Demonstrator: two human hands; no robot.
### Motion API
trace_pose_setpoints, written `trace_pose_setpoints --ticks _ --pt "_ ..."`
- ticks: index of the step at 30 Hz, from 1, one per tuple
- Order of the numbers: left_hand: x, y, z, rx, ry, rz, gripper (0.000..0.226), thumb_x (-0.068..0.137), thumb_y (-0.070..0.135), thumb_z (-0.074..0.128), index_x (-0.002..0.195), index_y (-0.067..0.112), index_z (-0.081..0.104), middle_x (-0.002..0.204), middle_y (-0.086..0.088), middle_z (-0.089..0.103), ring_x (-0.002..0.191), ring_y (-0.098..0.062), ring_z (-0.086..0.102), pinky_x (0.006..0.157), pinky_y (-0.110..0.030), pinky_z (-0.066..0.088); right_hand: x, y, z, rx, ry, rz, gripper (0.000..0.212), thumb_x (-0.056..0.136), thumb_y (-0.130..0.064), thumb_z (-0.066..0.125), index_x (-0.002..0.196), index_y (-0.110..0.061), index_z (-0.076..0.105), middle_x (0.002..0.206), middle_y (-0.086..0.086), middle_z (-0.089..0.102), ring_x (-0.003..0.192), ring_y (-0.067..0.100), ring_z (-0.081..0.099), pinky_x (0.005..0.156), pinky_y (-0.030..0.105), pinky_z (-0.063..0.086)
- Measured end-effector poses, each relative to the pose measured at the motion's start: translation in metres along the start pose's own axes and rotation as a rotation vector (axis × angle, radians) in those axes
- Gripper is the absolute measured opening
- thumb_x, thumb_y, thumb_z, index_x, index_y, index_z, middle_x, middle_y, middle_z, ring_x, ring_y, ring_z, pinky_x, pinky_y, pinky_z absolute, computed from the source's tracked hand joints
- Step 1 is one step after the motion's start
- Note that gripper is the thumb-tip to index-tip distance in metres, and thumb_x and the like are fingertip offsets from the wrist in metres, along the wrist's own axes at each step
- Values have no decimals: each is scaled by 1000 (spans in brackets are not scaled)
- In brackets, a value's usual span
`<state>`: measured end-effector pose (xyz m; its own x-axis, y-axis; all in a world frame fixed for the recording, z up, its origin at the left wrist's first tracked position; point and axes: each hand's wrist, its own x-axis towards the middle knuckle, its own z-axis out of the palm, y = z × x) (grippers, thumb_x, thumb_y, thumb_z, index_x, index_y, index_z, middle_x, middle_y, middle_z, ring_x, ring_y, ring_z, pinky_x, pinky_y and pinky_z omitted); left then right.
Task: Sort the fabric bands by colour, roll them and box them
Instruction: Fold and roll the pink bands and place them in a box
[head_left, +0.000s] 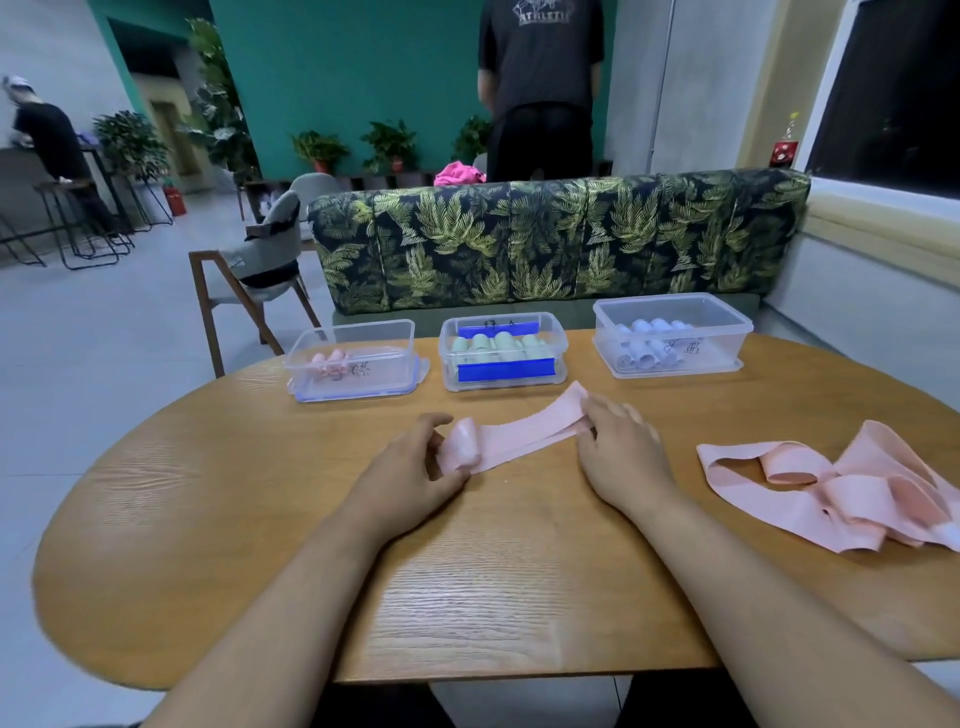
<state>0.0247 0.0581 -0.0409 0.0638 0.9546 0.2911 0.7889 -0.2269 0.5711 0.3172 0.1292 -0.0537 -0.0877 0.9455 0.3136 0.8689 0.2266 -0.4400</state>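
Observation:
A pink fabric band (524, 431) lies stretched across the middle of the wooden table (467, 587). Its left end is wound into a small roll, which my left hand (415, 473) grips between thumb and fingers. My right hand (621, 447) pinches the band near its far right end and holds it taut. A loose heap of more pink bands (841, 493) lies at the right. Three clear boxes stand along the far edge: the left box (358, 387) holds pink rolls, the middle box (558, 345) green rolls, the right box (675, 306) pale blue rolls.
A leaf-patterned sofa back (561, 244) runs behind the table. A wooden chair (249, 280) stands at the far left, and a person in dark clothes (540, 88) stands behind the sofa. Bare tabletop lies in front of my hands and to the left.

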Motion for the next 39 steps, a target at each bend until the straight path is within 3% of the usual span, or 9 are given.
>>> trace_pose_setpoints --ticks 4,10,15,20,22,26,31,35,39 --pt "-5 5 -5 -121 -22 32 59 87 56 78 137 43 49 91 10 63 86 -8 62 82 -31 52 6 9 -15 436 48 144 50 106 -20 51 156 -19 48 164 -3 42 148 20 42 117 28 30" --pt "-4 11 -7 -210 96 -83 20 107 46 55 124 37 59 88 6 70 82 -6 65 80 -34 52 4 5 -7 154 -10 200 55 104 -20 45 159 -23 43 165 6 37 150 33 32 121 47 33" --pt "-6 16 -7 -153 -21 -49 20 111 34 49 106 31 69 81 10 73 81 -4 66 78 -30 50 -7 1 -7 -47 42 160 34 99 -19 43 121 -31 66 128 -5 64 121 23 50 100 44 41" --pt "-11 27 -7 -453 -271 -31 28 112 26 51 105 15 75 76 -8 77 72 -15 60 76 -29 49 -4 -3 -6 11 -151 -71 48 103 -21 43 148 -35 54 148 -11 59 140 17 45 115 45 33" --pt "-13 30 -4 -503 -258 -27 22 111 21 54 108 13 74 82 -9 79 76 -15 62 79 -25 50 -3 -1 -5 37 -141 -86 48 103 -19 42 147 -33 55 148 -10 59 140 16 47 116 43 33" --pt "-13 28 2 -249 -154 49 20 98 17 71 113 31 70 103 11 75 98 -5 65 89 -22 49 -4 1 -2 0 -88 -59 39 101 -17 42 129 -33 65 136 -12 65 131 17 52 108 42 38" --pt "-24 45 12 -363 -325 127 32 96 11 74 122 26 65 102 6 77 93 -18 71 90 -26 54 1 -2 -1 -56 -258 -183 48 106 -32 40 153 -40 44 156 -16 51 149 9 36 119 46 27" --pt "-21 39 13 -276 -158 91 28 97 13 71 119 30 64 102 11 76 99 -10 67 93 -27 50 -4 -1 -4 -17 -230 -176 48 107 -25 39 153 -36 46 154 -14 53 147 11 40 120 44 29" --pt "-15 32 20 51 -70 26 33 98 33 68 129 30 60 124 15 65 118 -8 54 108 -36 44 -26 0 -12 -27 -190 -187 40 106 -23 41 139 -34 59 144 -14 60 136 12 47 111 41 38"
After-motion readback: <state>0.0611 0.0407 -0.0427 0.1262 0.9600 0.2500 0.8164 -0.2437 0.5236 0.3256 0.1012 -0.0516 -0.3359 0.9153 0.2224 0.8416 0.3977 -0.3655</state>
